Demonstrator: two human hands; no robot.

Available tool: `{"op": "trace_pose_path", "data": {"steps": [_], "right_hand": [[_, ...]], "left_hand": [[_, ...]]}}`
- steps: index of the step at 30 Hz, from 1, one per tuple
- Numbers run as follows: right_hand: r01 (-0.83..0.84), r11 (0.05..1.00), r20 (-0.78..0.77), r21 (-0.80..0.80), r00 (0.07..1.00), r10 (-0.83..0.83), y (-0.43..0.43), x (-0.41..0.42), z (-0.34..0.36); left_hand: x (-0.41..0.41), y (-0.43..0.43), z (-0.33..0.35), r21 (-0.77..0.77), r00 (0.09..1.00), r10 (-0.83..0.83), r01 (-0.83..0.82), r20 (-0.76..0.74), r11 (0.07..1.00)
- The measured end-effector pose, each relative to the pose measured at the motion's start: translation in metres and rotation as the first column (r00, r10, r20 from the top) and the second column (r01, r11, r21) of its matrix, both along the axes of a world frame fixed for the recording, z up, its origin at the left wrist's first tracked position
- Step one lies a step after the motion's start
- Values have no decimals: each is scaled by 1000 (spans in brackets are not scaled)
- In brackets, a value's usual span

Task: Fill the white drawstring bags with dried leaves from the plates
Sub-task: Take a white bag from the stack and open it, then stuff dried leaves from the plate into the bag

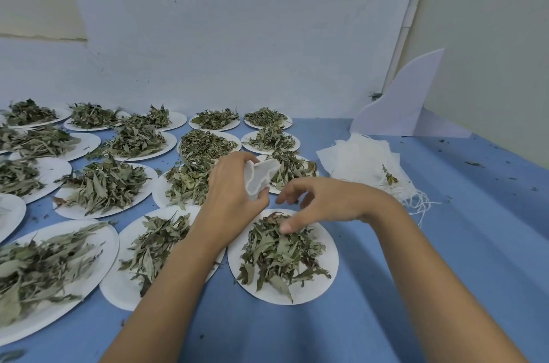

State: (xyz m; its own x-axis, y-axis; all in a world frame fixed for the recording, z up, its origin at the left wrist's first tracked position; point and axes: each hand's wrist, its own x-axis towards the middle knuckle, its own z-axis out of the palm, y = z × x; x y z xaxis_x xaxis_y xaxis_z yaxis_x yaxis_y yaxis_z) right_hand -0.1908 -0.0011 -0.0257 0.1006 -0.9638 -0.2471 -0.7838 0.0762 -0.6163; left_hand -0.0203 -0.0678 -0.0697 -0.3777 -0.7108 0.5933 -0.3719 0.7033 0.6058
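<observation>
Left hand (234, 193) grips a white bag (261, 177), mouth open, above the bench (475, 214); right hand (323, 202) hovers beside it, fingers loosely curved, empty, thumb touching leaves (276, 255) on the nearest plate (312, 294)

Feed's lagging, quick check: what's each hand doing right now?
Left hand: holding a white drawstring bag.
Right hand: open, empty, over the leaves.

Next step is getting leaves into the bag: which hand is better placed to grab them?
Right. The right hand hangs empty, fingers loosely curled, directly over the leaves on the nearest plate. The left hand is busy gripping the white bag.
</observation>
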Motion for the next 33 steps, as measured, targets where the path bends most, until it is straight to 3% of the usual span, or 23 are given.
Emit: {"op": "trace_pose_path", "data": {"steps": [4,14,20,27,33], "right_hand": [[-96,989,-142,109,984,111,0,8,-2],[-108,990,-204,-89,975,88,-4,16,-14],[-77,989,-153,-127,987,58,-5,13,-13],[23,977,59,-213,998,-11,-6,5,-6],[53,978,94,-203,995,-34,-2,1,-4]], "left_hand": [[0,2,2,-39,1000,-12,11,-15,999],[2,6,10,-195,997,77,-73,12,978],[4,0,13,-290,978,168,-125,127,949],[6,-4,6,-228,957,104,-41,272,973],[7,-9,0,-192,924,113,-44,364,980]]}}
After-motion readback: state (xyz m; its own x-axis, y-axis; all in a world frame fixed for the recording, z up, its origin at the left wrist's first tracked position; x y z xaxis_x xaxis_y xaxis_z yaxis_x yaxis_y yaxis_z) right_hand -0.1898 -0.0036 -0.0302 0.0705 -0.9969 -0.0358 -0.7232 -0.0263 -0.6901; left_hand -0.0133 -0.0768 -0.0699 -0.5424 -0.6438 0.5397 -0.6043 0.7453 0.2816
